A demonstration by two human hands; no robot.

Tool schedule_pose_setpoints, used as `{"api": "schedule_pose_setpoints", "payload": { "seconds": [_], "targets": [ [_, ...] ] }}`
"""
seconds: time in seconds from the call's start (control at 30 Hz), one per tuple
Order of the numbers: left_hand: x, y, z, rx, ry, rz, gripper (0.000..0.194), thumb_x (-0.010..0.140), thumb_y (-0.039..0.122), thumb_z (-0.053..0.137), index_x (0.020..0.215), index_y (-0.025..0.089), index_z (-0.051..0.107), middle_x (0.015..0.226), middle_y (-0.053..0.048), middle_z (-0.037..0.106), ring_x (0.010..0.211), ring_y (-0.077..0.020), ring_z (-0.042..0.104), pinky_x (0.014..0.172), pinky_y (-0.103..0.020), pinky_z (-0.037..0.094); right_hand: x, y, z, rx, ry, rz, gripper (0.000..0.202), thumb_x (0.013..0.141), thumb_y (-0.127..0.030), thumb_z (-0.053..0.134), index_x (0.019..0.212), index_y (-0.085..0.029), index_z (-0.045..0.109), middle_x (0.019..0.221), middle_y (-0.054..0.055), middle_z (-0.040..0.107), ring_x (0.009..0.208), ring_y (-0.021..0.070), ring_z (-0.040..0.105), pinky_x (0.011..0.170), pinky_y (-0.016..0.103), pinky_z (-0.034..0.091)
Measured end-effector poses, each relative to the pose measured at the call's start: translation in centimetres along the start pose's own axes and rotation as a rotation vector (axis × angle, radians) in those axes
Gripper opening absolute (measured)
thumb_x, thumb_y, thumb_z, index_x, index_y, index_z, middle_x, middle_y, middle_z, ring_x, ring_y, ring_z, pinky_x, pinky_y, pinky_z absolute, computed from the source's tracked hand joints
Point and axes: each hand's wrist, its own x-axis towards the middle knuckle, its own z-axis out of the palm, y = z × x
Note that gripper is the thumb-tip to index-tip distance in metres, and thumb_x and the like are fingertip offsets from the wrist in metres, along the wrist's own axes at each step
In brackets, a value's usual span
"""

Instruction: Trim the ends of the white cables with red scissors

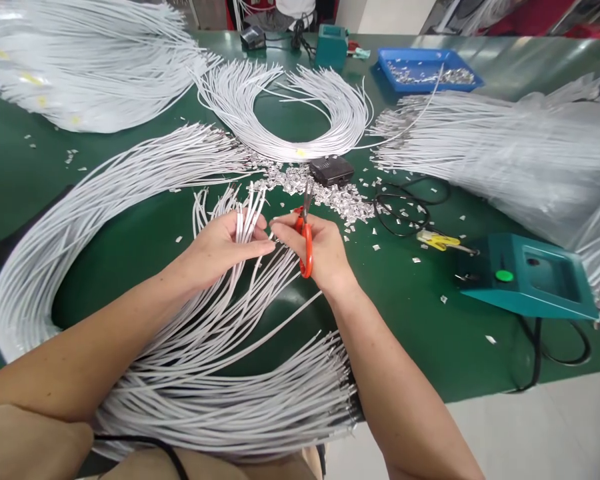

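Note:
My left hand point(225, 243) is closed around several white wires point(247, 223), whose ends stick up past the fingers. Scissors point(306, 247) with red-orange handles sit in my right hand point(325, 253), blades pointing away from me. The right thumb and forefinger pinch together close to the left fingertips; a wire end seems to be between them, though it is too small to be sure. Below both hands, a large bundle of white wires point(220, 407) curves across my lap and the table edge. Another curved bundle point(105, 180) lies at the left.
Small silvery-white scraps point(347, 203) lie around a black box point(331, 171). Beyond are a coiled wire bundle point(300, 143) and a blue tray point(430, 70). At right stand a teal device point(530, 277), yellow-handled cutters point(437, 240) and bagged wires point(505, 143). More wires point(90, 67) lie far left.

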Motion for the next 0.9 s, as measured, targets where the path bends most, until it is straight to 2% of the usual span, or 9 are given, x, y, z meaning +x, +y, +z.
{"api": "schedule_pose_setpoints", "payload": {
  "seconds": [0.07,0.13,0.2,0.27,0.47,0.57,0.63,0.77,0.9],
  "targets": [
    [0.1,0.0,-0.5,0.027,-0.102,-0.016,0.034,0.072,0.034,0.081,0.099,0.019,0.068,0.091,-0.002,0.068,0.087,-0.0169,0.064,0.085,-0.032,0.048,0.0,0.0,0.0,-0.012,0.003,0.018,0.017,0.071,-0.035,0.077,0.068,-0.02,0.07,0.07,-0.002,0.062,0.068,0.012,0.055,0.073,0.03,0.046],
    [0.2,-0.1,-1.0,0.039,-0.17,-0.032,0.034,0.076,0.037,0.077,0.105,0.02,0.071,0.101,-0.005,0.071,0.097,-0.0196,0.065,0.09,-0.034,0.049,0.0,0.1,0.0,0.0,0.117,0.036,0.013,0.073,-0.032,0.075,0.07,-0.02,0.07,0.072,-0.002,0.064,0.068,0.0118,0.055,0.072,0.03,0.046],
    [0.3,-0.2,-1.4,0.043,-0.165,-0.045,0.036,0.077,0.038,0.076,0.109,0.022,0.072,0.108,-0.007,0.072,0.103,-0.0212,0.066,0.093,-0.035,0.05,0.1,0.2,0.0,0.02,0.241,0.029,0.01,0.074,-0.03,0.072,0.076,-0.02,0.072,0.081,0.0,0.069,0.075,0.0135,0.059,0.075,0.03,0.047],
    [0.4,-0.2,-1.4,0.054,-0.134,-0.053,0.04,0.076,0.039,0.077,0.111,0.022,0.072,0.105,-0.007,0.074,0.098,-0.0217,0.069,0.091,-0.036,0.052,0.1,0.3,0.0,0.028,0.291,0.004,0.011,0.076,-0.031,0.07,0.08,-0.021,0.072,0.088,0.001,0.072,0.082,0.0153,0.062,0.078,0.031,0.049],
    [0.2,-0.1,-0.6,0.029,-0.12,-0.076,0.042,0.073,0.037,0.08,0.109,0.02,0.071,0.094,-0.005,0.076,0.087,-0.0203,0.073,0.09,-0.037,0.055,0.1,0.1,-0.3,0.111,0.177,-0.007,0.019,0.08,-0.037,0.069,0.068,-0.022,0.069,0.092,0.002,0.073,0.094,0.0167,0.064,0.083,0.031,0.048],
    [0.0,-0.1,-0.4,0.018,-0.164,-0.088,0.035,0.074,0.037,0.079,0.103,0.02,0.071,0.09,-0.005,0.077,0.086,-0.0203,0.073,0.087,-0.036,0.055,0.4,0.1,-0.7,0.173,0.035,0.025,0.026,0.077,-0.039,0.073,0.059,-0.021,0.065,0.08,0.001,0.068,0.083,0.0148,0.061,0.077,0.029,0.047],
    [0.0,0.0,-0.3,-0.016,-0.201,-0.076,0.028,0.077,0.037,0.077,0.099,0.02,0.07,0.089,-0.005,0.076,0.086,-0.0202,0.072,0.085,-0.035,0.055,0.5,0.1,-0.7,0.184,-0.016,0.067,0.025,0.073,-0.039,0.077,0.059,-0.02,0.065,0.071,-0.001,0.063,0.071,0.0121,0.056,0.071,0.028,0.046],
    [0.0,0.0,-0.1,-0.121,-0.19,-0.001,0.02,0.078,0.033,0.075,0.083,0.019,0.062,0.091,-0.003,0.071,0.084,-0.0163,0.067,0.076,-0.03,0.051,0.3,0.2,0.0,0.221,-0.012,0.083,0.027,0.066,-0.041,0.081,0.063,-0.021,0.065,0.067,-0.004,0.06,0.066,0.0106,0.052,0.072,0.029,0.046],
    [0.1,0.0,0.4,-0.161,-0.104,0.013,0.03,0.07,0.03,0.08,0.075,0.02,0.053,0.069,0.004,0.059,0.075,-0.0145,0.063,0.073,-0.029,0.048,0.1,0.5,0.8,0.232,-0.032,0.055,0.029,0.069,-0.047,0.079,0.066,-0.021,0.065,0.067,-0.003,0.061,0.065,0.0114,0.055,0.07,0.03,0.047]
  ]
}}
